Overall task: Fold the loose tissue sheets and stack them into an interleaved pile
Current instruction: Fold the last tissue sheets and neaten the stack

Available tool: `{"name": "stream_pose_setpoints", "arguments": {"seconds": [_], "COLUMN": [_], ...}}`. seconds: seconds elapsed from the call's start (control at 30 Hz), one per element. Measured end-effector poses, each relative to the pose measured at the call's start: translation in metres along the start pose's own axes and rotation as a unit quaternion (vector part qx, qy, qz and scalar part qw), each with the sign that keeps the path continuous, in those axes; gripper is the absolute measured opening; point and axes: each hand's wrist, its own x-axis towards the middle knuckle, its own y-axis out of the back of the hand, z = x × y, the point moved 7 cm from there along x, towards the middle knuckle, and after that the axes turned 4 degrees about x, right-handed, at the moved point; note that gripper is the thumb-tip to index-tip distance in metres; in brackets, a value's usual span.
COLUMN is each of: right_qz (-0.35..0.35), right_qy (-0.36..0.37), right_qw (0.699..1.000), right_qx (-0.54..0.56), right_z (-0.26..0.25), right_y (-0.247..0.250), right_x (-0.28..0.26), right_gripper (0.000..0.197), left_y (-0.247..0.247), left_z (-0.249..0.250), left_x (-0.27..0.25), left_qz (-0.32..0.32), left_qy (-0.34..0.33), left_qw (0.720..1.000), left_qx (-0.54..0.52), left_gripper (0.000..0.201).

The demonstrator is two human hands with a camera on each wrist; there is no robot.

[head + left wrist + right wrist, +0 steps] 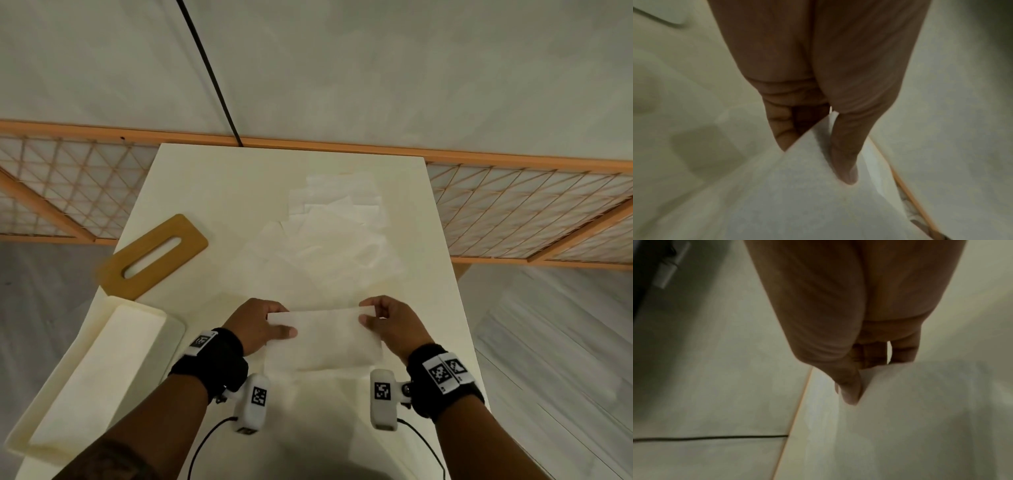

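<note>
The head view looked down and forward from above the near end of the desk (212,178), taking in its whole top, both forearms and the floor on either side. The left wrist view sat very close behind the left hand (818,81), facing along the fingers, blurred. The right wrist view did likewise behind the right hand (838,313), with floor at its left. All three views shared the tissue sheet (325,339) held between the two hands and the desk beneath it.
</note>
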Motion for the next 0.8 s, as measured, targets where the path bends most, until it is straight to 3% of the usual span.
{"name": "stream_pose_setpoints", "arguments": {"seconds": [0.27, 0.47, 0.8], "right_qz": [0.076, 0.165, 0.214], "right_qy": [-0.026, -0.025, -0.120], "right_qw": [0.985, 0.980, 0.968], "right_qx": [-0.153, -0.109, -0.048], "right_z": [0.027, -0.018, -0.043], "right_y": [-0.012, 0.012, 0.028], "right_x": [0.019, 0.070, 0.151], "right_gripper": [0.018, 0.027, 0.056], "left_y": [-0.023, -0.031, -0.038], "left_z": [-0.024, -0.005, -0.008], "left_x": [0.014, 0.020, 0.032], "left_qz": [0.076, 0.097, 0.047], "left_qy": [0.058, -0.012, -0.014], "left_qw": [0.984, 0.939, 0.941], "left_qx": [0.148, 0.329, 0.336], "left_gripper": [0.035, 0.057, 0.057]}}
